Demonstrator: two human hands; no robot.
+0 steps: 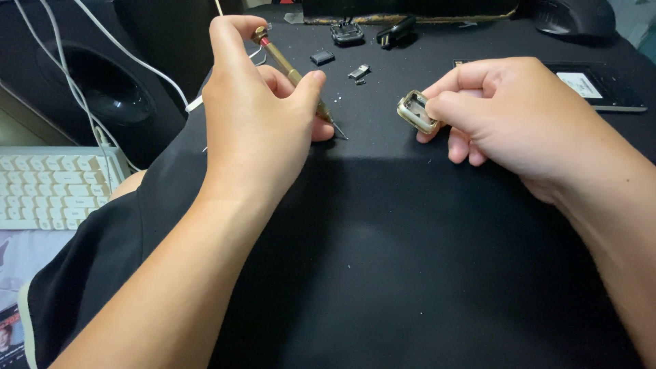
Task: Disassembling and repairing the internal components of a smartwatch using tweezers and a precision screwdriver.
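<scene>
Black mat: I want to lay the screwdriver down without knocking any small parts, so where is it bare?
The black mat is bare in front of both hands, from the left hand and right hand toward the near edge. Beyond the screwdriver and metal casing it is crowded: small parts and clips lie there.

My left hand (256, 116) and right hand (509, 116) sit side by side on the mat (383, 273). Small parts (342, 48) lie beyond them. A keyboard (51, 188) lies left of my left hand, a mouse (574, 15) beyond my right.
</scene>
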